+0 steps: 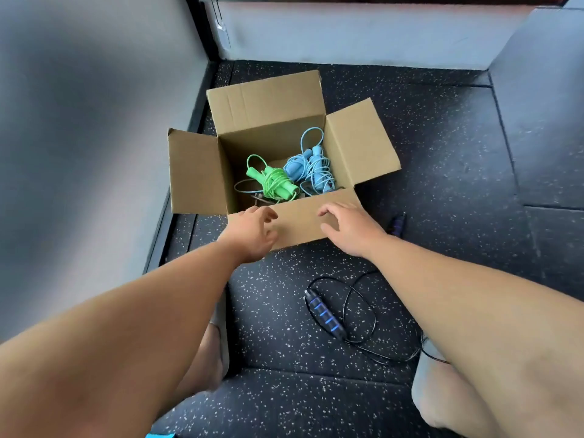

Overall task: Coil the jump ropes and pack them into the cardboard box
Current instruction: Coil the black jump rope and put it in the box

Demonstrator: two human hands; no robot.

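An open cardboard box point(268, 105) stands on the floor with its flaps spread. Inside lie a coiled green jump rope point(275, 183) and a coiled light-blue jump rope point(311, 167), with a thin dark cord point(243, 184) looping beside the green one. A black jump rope with a blue-striped handle point(325, 314) lies uncoiled on the floor between my knees. My left hand point(254, 232) and my right hand point(349, 227) hover over the box's near flap, fingers loosely curled, holding nothing.
The floor is black speckled rubber point(426, 153). A grey wall runs along the left, and a white wall stands behind the box. A purple handle point(397, 223) pokes out by my right wrist. A grey padded block point(543, 105) stands at the right.
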